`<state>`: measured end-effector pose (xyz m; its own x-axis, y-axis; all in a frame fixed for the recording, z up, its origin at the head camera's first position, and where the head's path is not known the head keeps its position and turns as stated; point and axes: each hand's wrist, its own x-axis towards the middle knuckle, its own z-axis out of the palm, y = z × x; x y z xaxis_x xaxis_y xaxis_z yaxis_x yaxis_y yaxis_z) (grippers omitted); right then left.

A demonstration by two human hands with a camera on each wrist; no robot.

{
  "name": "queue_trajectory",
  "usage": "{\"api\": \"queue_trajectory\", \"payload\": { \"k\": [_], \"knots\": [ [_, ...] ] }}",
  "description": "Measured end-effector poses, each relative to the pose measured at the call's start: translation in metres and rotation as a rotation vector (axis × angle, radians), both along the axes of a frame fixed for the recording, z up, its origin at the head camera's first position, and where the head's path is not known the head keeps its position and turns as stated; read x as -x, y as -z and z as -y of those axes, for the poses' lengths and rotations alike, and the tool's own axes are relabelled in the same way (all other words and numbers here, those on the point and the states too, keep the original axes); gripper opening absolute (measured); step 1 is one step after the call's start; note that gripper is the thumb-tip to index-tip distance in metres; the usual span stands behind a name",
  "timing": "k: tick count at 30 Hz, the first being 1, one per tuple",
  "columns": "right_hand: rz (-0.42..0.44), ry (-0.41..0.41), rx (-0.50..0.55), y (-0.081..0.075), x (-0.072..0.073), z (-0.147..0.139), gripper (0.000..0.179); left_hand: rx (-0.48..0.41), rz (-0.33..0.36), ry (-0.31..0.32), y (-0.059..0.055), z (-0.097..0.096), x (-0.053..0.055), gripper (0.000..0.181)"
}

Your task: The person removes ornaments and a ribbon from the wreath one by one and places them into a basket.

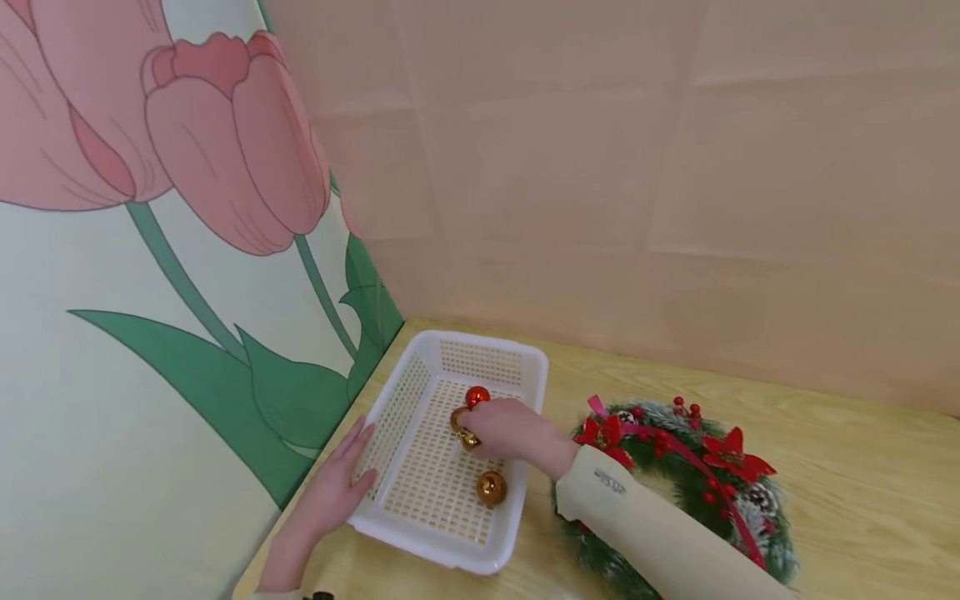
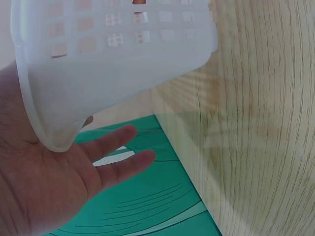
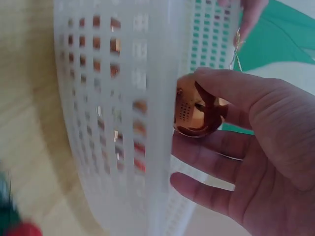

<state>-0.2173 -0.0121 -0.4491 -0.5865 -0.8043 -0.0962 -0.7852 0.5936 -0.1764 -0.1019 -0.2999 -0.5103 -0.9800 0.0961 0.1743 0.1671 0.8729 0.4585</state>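
A white perforated plastic basket [image 1: 435, 546] stands on the wooden table. My right hand [image 1: 508, 427] reaches into it and pinches a shiny copper-gold Christmas ball [image 3: 199, 110] between thumb and fingers; a gold hanging loop [image 3: 237, 46] shows near the thumb in the right wrist view. Inside the basket, a red Christmas ball [image 1: 477, 397] lies just beyond the hand, and another gold ball [image 1: 491, 488] lies nearer the front right side. At the basket's left rim rests my left hand [image 1: 336, 486], its fingers extended along the outside. The left wrist view shows the basket's corner [image 2: 98, 88] against that hand.
A green wreath [image 1: 780, 533] with red flowers, berries, pine cones and a ribbon lies right of the basket, partly under my right sleeve [image 1: 660, 525]. A tulip-painted wall [image 1: 187, 275] borders the table's left side; a brown-pink covering [image 1: 600, 167] hangs behind.
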Motion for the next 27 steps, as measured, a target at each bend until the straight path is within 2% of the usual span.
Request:
{"api": "queue_trajectory", "payload": {
  "k": [4, 9, 17, 27],
  "knots": [
    [0.088, 0.017, -0.059, 0.009, -0.003, 0.016, 0.011, 0.002, 0.002, 0.009, -0.001, 0.002, 0.002, 0.068],
    [0.101, 0.041, -0.117, 0.022, -0.004, 0.027, 0.014, 0.000, 0.020, 0.012, -0.002, 0.002, 0.003, 0.068],
    [0.000, 0.016, -0.233, 0.048, -0.004, 0.036, 0.013, 0.005, 0.034, 0.000, -0.001, 0.002, 0.002, 0.070],
    [-0.062, 0.032, -0.287, 0.052, -0.005, 0.040, 0.014, 0.008, 0.006, 0.004, -0.001, 0.002, 0.002, 0.069]
  ]
}}
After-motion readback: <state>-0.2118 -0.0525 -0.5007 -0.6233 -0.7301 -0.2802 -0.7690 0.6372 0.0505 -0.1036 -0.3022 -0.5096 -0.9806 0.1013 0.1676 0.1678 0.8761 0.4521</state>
